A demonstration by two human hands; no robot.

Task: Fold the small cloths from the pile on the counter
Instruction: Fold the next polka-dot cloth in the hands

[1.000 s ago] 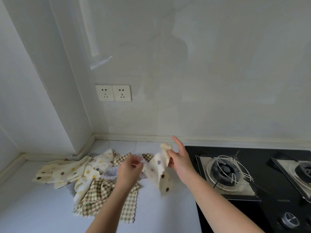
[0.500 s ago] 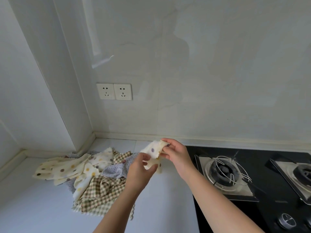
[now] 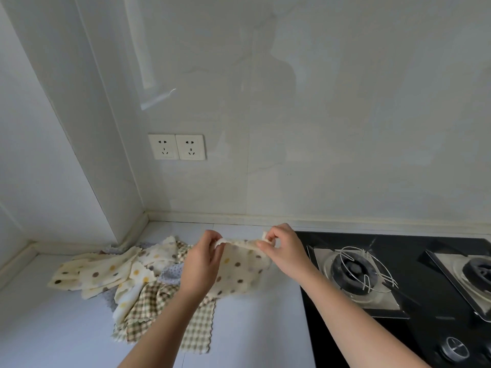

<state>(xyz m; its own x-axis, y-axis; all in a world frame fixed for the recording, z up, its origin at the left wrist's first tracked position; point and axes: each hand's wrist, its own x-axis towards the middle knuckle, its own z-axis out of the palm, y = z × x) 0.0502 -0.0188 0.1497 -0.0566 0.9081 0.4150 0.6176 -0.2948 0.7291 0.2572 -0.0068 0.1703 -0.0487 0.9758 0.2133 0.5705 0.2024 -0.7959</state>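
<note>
Dotted cloth (image 3: pixel 239 274) btwn L hand (image 3: pixel 202 261) & R hand (image 3: pixel 284 251), pinch grip on top corners, pile (image 3: pixel 127 282) alongside.

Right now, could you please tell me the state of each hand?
Left hand: pinching one top corner of the dotted cloth.
Right hand: pinching the other top corner.

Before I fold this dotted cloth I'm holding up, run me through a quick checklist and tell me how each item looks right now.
1. Left hand pinches one top corner of the dotted cloth: ok.
2. Right hand pinches the other top corner: ok.
3. Cloth spread open between the hands: ok, though the top edge looks slightly bunched.
4. Cloth free of the pile: cannot tell; its left edge is hidden behind the left hand.
5. Bare counter below to lay it on: ok.
6. Cloth apart from the stove: ok.
</note>
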